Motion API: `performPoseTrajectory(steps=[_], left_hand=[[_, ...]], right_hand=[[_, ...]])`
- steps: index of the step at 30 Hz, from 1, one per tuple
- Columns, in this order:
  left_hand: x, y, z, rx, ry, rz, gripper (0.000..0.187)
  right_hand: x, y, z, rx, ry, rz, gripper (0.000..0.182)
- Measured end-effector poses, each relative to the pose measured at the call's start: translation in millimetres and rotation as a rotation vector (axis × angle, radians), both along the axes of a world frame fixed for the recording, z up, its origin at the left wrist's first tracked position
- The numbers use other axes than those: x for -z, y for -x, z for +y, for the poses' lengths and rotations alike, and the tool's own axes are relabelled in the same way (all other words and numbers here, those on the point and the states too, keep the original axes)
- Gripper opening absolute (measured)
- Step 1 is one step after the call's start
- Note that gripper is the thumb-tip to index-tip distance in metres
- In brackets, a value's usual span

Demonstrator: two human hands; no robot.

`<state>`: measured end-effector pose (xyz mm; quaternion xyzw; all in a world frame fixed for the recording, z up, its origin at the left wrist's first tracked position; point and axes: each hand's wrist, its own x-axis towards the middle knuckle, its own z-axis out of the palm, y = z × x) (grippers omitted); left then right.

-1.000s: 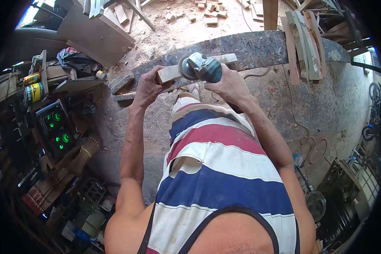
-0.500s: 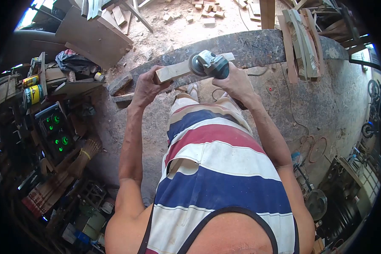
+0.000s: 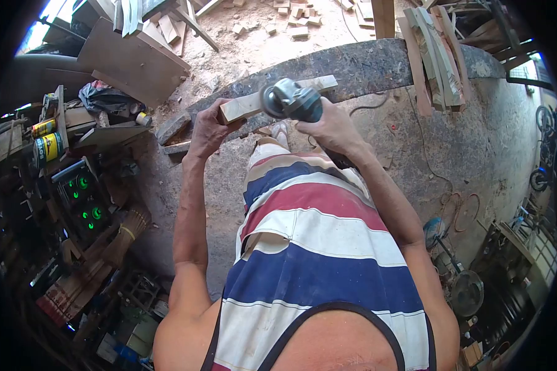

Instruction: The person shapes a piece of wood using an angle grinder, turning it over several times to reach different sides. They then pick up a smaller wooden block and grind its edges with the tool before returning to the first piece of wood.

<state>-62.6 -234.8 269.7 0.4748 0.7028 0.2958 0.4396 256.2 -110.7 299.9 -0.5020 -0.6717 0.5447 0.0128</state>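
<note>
My left hand [image 3: 211, 128] is closed round the near left end of a pale wooden piece [image 3: 244, 107], which lies slanting over a dark, worn bench [image 3: 359, 67]. My right hand [image 3: 335, 127] grips the body of an angle grinder [image 3: 297, 101] from the right. The round head of the grinder is over the middle of the wooden piece; whether the disc touches the wood cannot be made out. Beyond the grinder the far end of the piece shows on the bench.
Several shaped wooden strips [image 3: 436, 59] hang over the bench at the right. Small wood blocks [image 3: 300, 31] lie on the floor beyond. Shelves with a yellow can [image 3: 48, 147] stand left, and a cable [image 3: 426, 151] crosses the floor at right.
The grinder and my right hand have moved left and slightly toward me along the wood. My left hand and the wooden piece have shifted slightly left.
</note>
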Motion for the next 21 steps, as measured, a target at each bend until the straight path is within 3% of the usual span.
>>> performPoseTrajectory(steps=[15, 19, 21], left_hand=[[11.0, 5.9, -1.8, -0.017, -0.055, -0.003, 0.047], [8.6, 3.9, -1.3, -0.025, -0.031, 0.015, 0.048], [4.8, 1.9, 0.2, -0.029, -0.02, 0.026, 0.047]], right_hand=[[41.9, -27.1, 33.5, 0.012, -0.164, -0.198, 0.072], [13.8, -12.5, 27.7, 0.006, 0.096, -0.002, 0.067], [28.2, -4.6, 19.0, -0.024, 0.009, 0.078, 0.065]])
